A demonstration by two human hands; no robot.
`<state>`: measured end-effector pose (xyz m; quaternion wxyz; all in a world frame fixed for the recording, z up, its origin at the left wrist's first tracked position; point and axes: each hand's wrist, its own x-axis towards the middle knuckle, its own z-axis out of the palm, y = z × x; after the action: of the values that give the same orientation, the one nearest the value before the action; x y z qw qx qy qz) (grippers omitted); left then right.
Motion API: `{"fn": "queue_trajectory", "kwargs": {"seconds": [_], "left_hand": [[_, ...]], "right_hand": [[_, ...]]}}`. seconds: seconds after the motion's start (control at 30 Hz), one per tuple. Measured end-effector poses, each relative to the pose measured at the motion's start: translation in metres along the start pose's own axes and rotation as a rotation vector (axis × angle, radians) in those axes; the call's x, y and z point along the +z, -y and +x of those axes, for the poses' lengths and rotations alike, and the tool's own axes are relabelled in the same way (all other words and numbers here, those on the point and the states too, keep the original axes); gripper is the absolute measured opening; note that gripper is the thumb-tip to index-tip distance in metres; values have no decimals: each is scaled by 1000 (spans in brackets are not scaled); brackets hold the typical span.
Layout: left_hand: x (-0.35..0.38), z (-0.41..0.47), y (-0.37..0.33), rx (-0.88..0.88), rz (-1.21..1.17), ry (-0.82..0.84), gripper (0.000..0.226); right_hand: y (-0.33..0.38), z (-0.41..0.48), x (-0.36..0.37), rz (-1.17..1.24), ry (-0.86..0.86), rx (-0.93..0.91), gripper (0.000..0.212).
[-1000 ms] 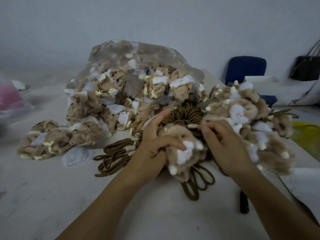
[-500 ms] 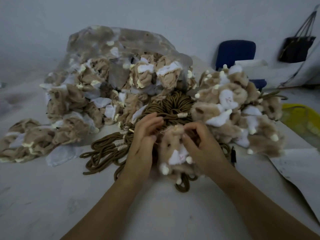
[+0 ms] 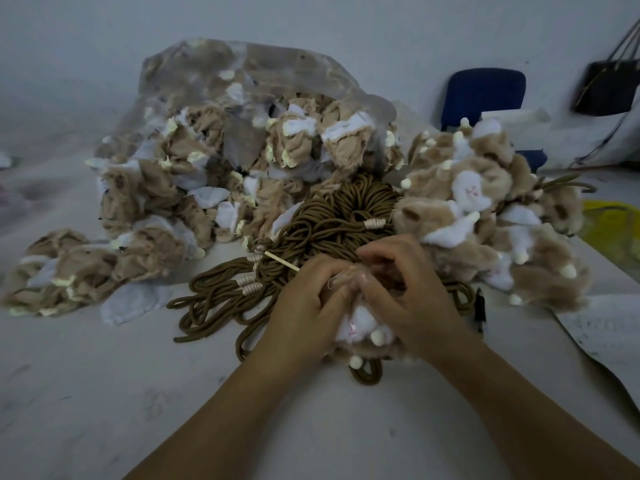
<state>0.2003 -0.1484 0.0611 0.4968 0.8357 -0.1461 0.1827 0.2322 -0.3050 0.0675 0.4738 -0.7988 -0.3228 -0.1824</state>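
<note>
Tan-and-white plush toy (image 3: 360, 325), pink stitched mouth, cream nubs; it lies at the near edge of the brown cord bundle (image 3: 332, 220). Your left hand (image 3: 308, 306) and right hand (image 3: 415, 299) both curl round it, fingertips meeting on top. Right of the bundle, a paper sheet (image 3: 609, 330): writing too blurred to read.

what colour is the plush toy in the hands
The plush toy is tan with a white face, shown in the head view.

Single head-worn wide-angle view, facing forward-down, close above left hand (image 3: 304, 306), right hand (image 3: 412, 299), table (image 3: 104, 393).
</note>
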Motion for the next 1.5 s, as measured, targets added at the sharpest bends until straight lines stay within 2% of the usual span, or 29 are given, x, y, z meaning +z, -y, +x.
{"fn": "queue_trajectory", "kwargs": {"seconds": [0.13,0.23,0.33,0.4,0.5,0.6,0.7,0.83,0.87,0.93,1.03,1.17,1.27,1.37,1.43,1.5], "left_hand": [[1,0,1,37,112,20,11],[2,-1,-1,44,96,30,12],[2,-1,-5,-10,-26,5,20],[1,-1,-7,-38,-107,-9,22],[-1,-1,-8,39,-130,4,22],[0,-2,-7,120,-70,-4,25],[1,-1,-7,70,-44,1,28],[-1,-2,-11,131,-25,27,7],[-2,-1,-11,158,-9,22,8],[-2,-1,-10,183,28,-27,15],[-11,3,-6,43,-24,-175,21],[-34,14,7,-176,-149,-517,23],[-43,19,19,-239,-147,-735,24],[-43,17,25,-255,-133,-794,22],[-41,16,25,-243,-136,-811,23],[-42,16,24,-230,-129,-820,23]], "right_hand": [[1,3,-1,-236,-12,-161,22],[3,6,-2,-372,-48,-328,22],[4,7,-3,-444,-39,-489,45],[8,6,-2,-439,-51,-526,56],[11,5,4,-369,-119,-512,37],[10,4,9,-418,-153,-535,22],[14,6,7,-336,-198,-373,19],[21,7,1,-217,-237,-239,17],[22,7,-1,-179,-245,-213,16],[23,8,-6,-112,-278,-179,12],[16,8,-12,-69,-315,-139,10],[3,5,-14,-33,-233,11,10],[-4,3,-10,-123,-27,46,20],[-10,-1,3,-290,277,29,25],[-11,-6,11,-396,349,54,24],[-8,-10,19,-501,370,66,34]]}}
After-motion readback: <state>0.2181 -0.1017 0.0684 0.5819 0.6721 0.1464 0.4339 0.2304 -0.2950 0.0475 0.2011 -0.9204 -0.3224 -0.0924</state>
